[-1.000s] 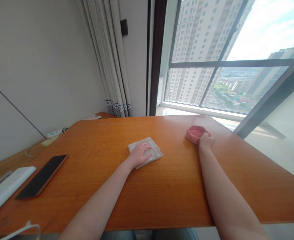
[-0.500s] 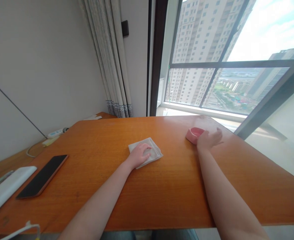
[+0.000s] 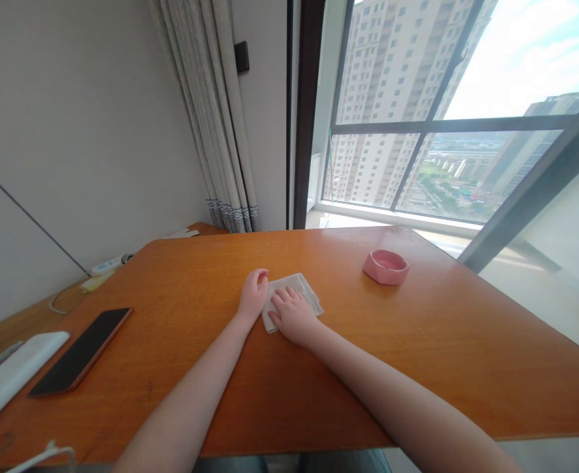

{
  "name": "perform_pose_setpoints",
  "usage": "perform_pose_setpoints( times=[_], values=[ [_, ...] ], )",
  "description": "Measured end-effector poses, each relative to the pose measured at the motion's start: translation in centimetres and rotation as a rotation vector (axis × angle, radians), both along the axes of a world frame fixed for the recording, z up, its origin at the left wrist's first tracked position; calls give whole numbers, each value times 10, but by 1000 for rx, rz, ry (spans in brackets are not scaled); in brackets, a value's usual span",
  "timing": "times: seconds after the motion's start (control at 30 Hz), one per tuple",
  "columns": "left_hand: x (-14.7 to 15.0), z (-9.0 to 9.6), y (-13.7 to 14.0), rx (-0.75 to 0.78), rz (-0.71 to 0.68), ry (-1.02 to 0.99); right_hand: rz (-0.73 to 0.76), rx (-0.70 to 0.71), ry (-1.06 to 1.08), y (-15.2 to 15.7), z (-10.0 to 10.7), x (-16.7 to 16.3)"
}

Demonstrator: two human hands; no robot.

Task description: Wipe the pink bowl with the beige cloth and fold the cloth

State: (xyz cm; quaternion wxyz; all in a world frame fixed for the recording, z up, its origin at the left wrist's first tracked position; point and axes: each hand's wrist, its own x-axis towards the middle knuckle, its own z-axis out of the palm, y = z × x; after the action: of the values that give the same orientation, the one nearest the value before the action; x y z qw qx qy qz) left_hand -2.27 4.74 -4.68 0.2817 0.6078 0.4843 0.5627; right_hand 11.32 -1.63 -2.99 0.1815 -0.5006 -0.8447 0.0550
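A folded pale grey cloth [image 3: 299, 284] lies flat in the middle of the wooden table [image 3: 181, 276]. My right hand [image 3: 293, 316] rests palm down on it, open, with the fingers stretched out and a little apart. Beside the cloth's left edge is my left hand [image 3: 252, 295], turned on its side. Its fingers are loosely bent, with a gap at the thumb and nothing visible in them. A pink angular dish [image 3: 386, 268] stands upright at the far right of the table, apart from both hands.
On the left lie a black phone-like slab [image 3: 82, 351] with a reddish edge and a white oblong case [image 3: 18, 374]. A white cable [image 3: 47, 453] reaches over the near left edge. A power strip [image 3: 108, 264] sits by the wall, and a window fills the right background.
My right hand has left the pink dish and come left onto the cloth. My left hand has slid off the cloth to its left side. The dish stays on the table.
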Motion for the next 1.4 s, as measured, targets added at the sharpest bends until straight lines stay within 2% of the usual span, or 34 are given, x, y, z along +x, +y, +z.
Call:
perform_pose_setpoints(
  times=[0.1,0.2,0.27,0.37,0.43,0.5,0.57,0.63,0.8,0.87,0.97,1.07,1.2,1.3,1.4],
  values=[
    [3,-2,-1,-3,-98,161,-204,-65,-73,-8,12,32],
    [6,-2,-3,-7,-165,315,-383,-96,-127,-17,18,86],
    [7,-2,-3,-14,-169,357,-476,-93,-133,-23,16,124],
    [8,-2,-2,-22,-156,389,-479,-81,-7,-29,11,174],
    [8,-2,-2,-21,-149,418,-608,-24,36,-31,7,197],
    [8,0,-3,-4,-146,440,-739,-43,-1,-31,2,209],
    [11,4,-8,37,-165,455,-732,-110,-14,-30,-2,207],
    [17,10,-19,78,-237,463,-626,-147,44,-26,-3,191],
    [36,23,-47,128,-585,602,-459,-236,218,4,3,118],
    [37,23,-50,156,-593,699,-427,-260,338,21,5,95],
    [32,20,-44,138,-505,738,-455,-277,516,40,1,80],
    [27,18,-36,59,-485,591,-390,-280,524,47,-9,82],
    [29,17,-29,-110,-407,149,-299,-265,515,43,-17,86],
    [28,14,-20,-207,-232,-324,-321,-190,480,41,-14,85],
    [20,10,-8,-271,12,-809,-355,-150,330,39,-6,84]
  ],
)
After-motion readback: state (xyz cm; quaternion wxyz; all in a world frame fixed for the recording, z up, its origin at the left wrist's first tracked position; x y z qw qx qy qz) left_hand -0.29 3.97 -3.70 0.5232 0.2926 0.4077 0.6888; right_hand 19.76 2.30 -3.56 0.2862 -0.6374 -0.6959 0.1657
